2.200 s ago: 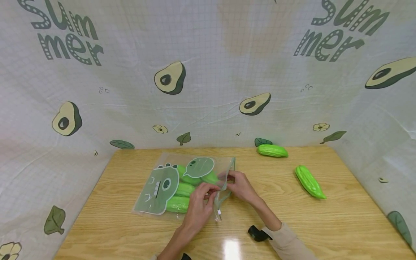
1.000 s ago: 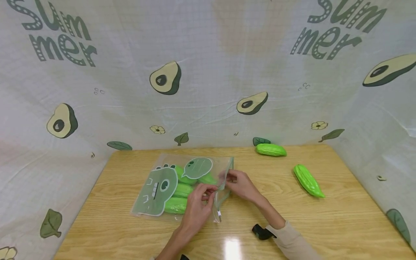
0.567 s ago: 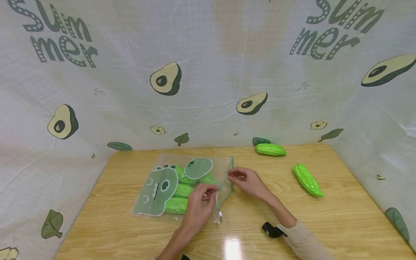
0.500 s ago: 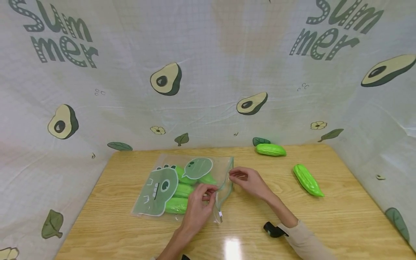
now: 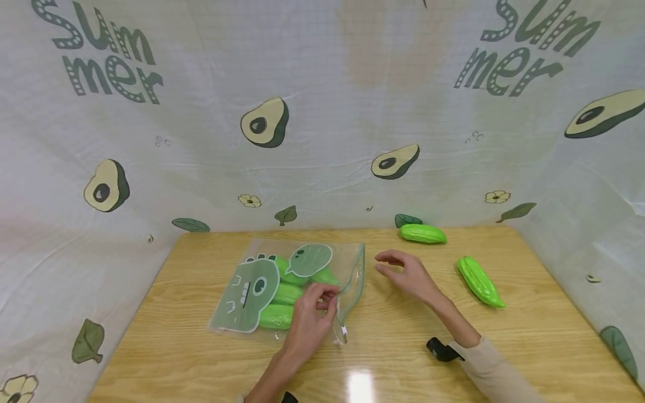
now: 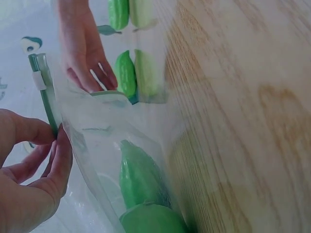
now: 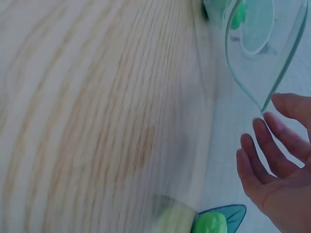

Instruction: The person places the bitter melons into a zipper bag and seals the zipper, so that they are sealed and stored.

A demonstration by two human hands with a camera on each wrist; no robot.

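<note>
A clear zip bag (image 5: 242, 299) with a green cartoon monster print lies on the table, its mouth facing right and standing apart. Inside are several bright green bitter melons (image 5: 284, 293). My left hand (image 5: 309, 319) pinches the green zip strip (image 6: 47, 109) between thumb and fingertips. On that strip sits a white slider (image 6: 39, 80), at the near corner of the mouth. My right hand (image 5: 410, 277) is off to the right of the bag, fingers loosely bent and nothing between them. In the right wrist view its fingertips (image 7: 260, 124) overlap the bag's far corner.
One loose bitter melon (image 5: 422, 233) rests at the table's back edge, and another bitter melon (image 5: 480, 281) lies to the right of my right hand. A white cloth (image 5: 322, 112) printed with avocados hangs behind and beside the wooden table (image 5: 403, 358).
My right hand has come away from the bag's mouth and moved right, its fingers spreading apart. My left hand keeps its pinch in the same spot.
</note>
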